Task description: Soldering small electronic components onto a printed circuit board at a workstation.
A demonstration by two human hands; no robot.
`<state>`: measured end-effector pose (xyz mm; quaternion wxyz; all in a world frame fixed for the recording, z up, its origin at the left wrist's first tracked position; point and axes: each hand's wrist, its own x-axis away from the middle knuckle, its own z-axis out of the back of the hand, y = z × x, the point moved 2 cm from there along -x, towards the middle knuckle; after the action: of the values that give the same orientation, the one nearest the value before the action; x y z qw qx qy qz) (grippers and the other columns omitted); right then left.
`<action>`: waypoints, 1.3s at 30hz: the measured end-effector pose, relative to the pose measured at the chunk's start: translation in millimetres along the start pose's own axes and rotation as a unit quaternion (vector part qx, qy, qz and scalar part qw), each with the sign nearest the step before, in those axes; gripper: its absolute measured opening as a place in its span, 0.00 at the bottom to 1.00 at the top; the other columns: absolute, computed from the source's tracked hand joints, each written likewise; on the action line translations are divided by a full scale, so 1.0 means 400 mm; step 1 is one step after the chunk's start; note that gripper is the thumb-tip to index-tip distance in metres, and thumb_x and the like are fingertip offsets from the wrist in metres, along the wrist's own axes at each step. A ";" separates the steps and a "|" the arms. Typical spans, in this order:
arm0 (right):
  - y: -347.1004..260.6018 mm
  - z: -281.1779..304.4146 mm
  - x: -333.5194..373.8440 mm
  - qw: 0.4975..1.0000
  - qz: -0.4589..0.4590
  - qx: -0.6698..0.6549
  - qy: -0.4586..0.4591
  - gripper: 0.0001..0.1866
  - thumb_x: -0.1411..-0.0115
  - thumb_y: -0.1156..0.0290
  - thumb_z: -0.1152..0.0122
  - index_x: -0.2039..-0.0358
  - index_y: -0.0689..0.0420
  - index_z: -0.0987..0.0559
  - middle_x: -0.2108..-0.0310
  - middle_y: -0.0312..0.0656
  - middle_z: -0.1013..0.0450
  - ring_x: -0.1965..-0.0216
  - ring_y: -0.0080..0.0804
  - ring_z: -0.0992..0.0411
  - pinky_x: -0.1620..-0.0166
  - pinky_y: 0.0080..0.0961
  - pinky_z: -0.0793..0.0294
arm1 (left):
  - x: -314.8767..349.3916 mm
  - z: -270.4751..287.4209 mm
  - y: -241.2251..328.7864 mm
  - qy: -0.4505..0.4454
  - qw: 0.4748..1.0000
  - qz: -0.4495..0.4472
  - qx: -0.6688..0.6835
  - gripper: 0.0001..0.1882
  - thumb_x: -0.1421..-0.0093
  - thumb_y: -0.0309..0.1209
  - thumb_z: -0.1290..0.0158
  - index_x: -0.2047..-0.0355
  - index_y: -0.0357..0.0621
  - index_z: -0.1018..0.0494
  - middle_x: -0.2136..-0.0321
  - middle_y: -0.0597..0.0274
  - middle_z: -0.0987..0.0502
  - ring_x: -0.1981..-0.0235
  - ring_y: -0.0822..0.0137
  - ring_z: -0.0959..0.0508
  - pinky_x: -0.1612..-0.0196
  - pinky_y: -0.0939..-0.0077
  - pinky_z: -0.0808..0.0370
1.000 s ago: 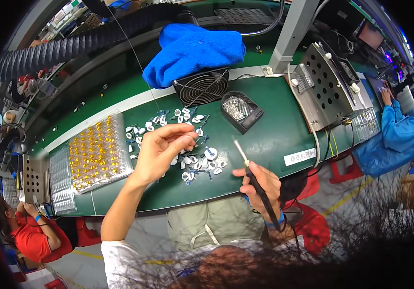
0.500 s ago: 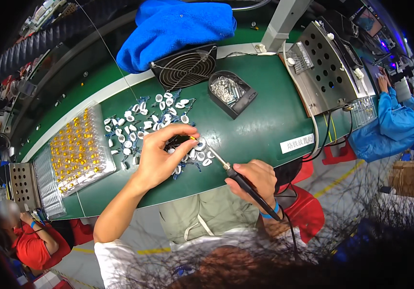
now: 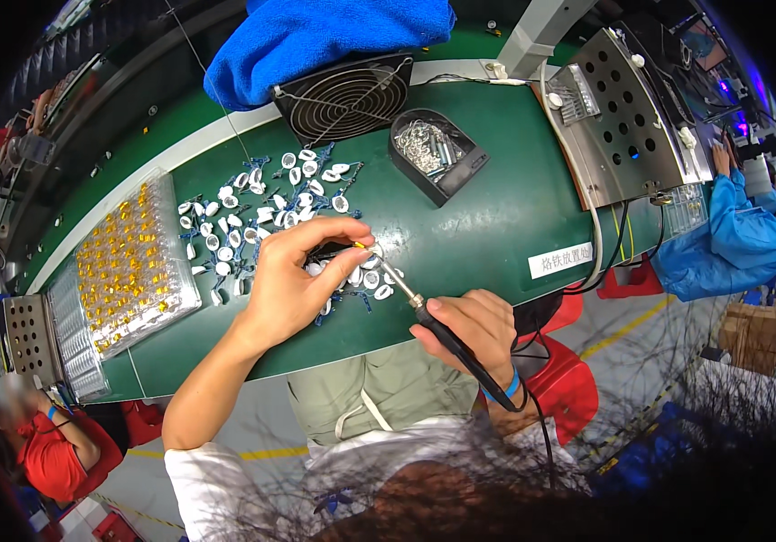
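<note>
While the left hand (image 3: 293, 280) is pinching a yellow piece (image 3: 360, 245) over the green bench (image 3: 505, 226), fingers curled, the right hand (image 3: 478, 327) is gripping a soldering iron (image 3: 446, 336), tip slanting up near the piece; white caps (image 3: 341, 203) are lying beyond.

We see a blue towel (image 3: 334, 45) by a blk fan (image 3: 347, 101), cardboard boxes (image 3: 751, 332), a person in red (image 3: 58, 462) on L & a person in blue (image 3: 726, 248) on R.

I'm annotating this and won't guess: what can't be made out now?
In the head view:
Yellow piece: partly hidden by the left hand.
Soldering iron: tip too small to tell if touching the piece.
White parts: some partly covered by that hand.
Blue towel: cut off by the upper edge.
</note>
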<state>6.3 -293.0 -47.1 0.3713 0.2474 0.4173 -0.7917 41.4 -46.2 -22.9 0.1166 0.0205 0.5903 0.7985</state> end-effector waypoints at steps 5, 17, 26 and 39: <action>-0.002 0.000 -0.002 1.000 -0.001 0.001 -0.002 0.23 0.53 0.72 0.18 0.57 0.62 0.19 0.69 0.43 0.19 0.76 0.36 0.22 0.73 0.28 0.27 | 0.000 0.000 0.001 0.001 1.000 -0.002 0.000 0.14 0.38 0.17 0.38 0.51 0.31 0.22 0.56 0.52 0.16 0.54 0.65 0.16 0.47 0.74 0.19; -0.002 0.005 0.008 1.000 0.000 0.000 0.024 0.23 0.52 0.70 0.18 0.57 0.62 0.19 0.68 0.44 0.19 0.75 0.38 0.23 0.71 0.30 0.25 | 0.000 -0.001 -0.003 0.002 1.000 -0.009 -0.014 0.14 0.38 0.17 0.38 0.52 0.31 0.22 0.56 0.52 0.16 0.53 0.65 0.16 0.47 0.74 0.19; 0.001 0.011 0.009 0.999 -0.002 -0.019 0.041 0.23 0.51 0.72 0.19 0.56 0.63 0.19 0.69 0.47 0.19 0.75 0.40 0.23 0.71 0.31 0.25 | 0.000 0.001 0.015 -0.014 1.000 -0.007 0.011 0.14 0.38 0.16 0.40 0.51 0.32 0.21 0.55 0.52 0.16 0.51 0.64 0.17 0.44 0.72 0.21; 0.005 0.007 0.004 0.999 0.003 -0.025 0.025 0.24 0.52 0.71 0.18 0.56 0.63 0.19 0.70 0.45 0.19 0.77 0.38 0.24 0.74 0.29 0.27 | -0.008 -0.004 0.013 -0.029 0.998 -0.052 -0.015 0.15 0.38 0.14 0.43 0.50 0.34 0.20 0.54 0.52 0.16 0.50 0.63 0.18 0.45 0.72 0.21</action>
<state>6.9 -296.6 -47.7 0.3690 0.2591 0.4452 -0.7736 43.4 -49.8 -18.0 0.1754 0.0110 0.5748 0.7992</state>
